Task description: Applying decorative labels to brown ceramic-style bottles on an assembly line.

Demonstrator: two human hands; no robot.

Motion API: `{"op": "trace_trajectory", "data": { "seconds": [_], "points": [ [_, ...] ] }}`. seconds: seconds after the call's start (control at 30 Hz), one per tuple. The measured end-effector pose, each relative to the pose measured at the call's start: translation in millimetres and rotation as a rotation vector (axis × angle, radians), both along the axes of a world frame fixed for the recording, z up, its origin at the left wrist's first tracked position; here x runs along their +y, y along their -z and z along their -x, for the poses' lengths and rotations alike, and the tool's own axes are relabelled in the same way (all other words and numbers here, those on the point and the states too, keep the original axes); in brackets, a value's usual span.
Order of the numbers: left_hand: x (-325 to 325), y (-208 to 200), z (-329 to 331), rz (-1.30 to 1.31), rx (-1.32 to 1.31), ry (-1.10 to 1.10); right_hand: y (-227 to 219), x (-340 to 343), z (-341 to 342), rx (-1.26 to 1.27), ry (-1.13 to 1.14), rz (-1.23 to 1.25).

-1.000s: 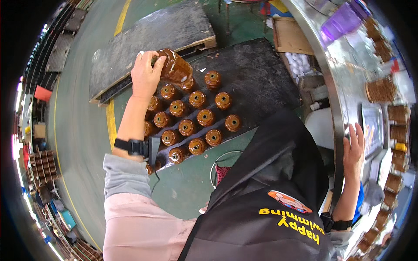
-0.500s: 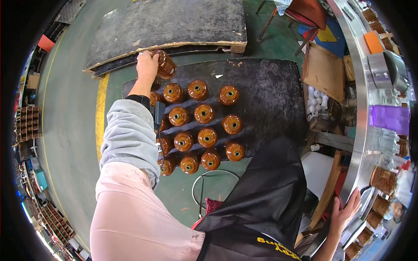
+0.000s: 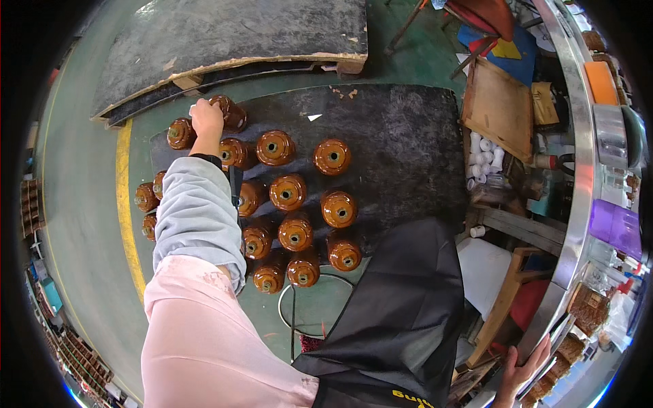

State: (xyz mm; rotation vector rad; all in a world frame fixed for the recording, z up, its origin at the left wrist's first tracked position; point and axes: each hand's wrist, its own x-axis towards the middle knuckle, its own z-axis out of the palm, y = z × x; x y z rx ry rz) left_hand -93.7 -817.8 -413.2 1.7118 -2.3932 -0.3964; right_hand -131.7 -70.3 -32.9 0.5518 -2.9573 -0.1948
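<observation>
Brown jar (image 3: 232,114) moved in over board (image 3: 408,143) | axis slanting, base lower-right | left hand (image 3: 207,122) curled round top

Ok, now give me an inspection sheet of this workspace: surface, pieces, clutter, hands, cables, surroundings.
Surface: black board, scuffed, a white scrap on it.
Job's things: glossy brown pieces in rough rows, many showing a central hole.
Clutter: small white objects by a wooden panel.
Hands: left hand grips one brown piece; right hand at the metal-edged counter.
Cables: none clearly distinguishable.
Surroundings: green floor, yellow line, second black platform.
</observation>
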Motion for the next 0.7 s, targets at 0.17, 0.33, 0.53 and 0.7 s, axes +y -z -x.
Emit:
{"op": "trace_trajectory", "data": {
  "seconds": [0.17, 0.33, 0.53, 0.7],
  "points": [
    [1.7, 22.9, -8.1, 0.02, -0.016, -0.006, -2.8, -9.4, -0.4, -0.006, -0.002, -0.022],
    [40.4, 12.3, -23.9, 0.116, 0.13, 0.074, -1.6, -4.0, -0.3, 0.02, 0.014, -0.069],
    [148.4, -41.1, -133.8, 0.059, 0.414, 0.517, 2.1, -9.4, 2.6, 0.026, 0.014, 0.017],
    [195.0, -63.1, -286.2, 0.02, 0.282, 0.245, 9.5, 13.9, 16.7, 0.068, -0.14, 0.036]
  ]
}}
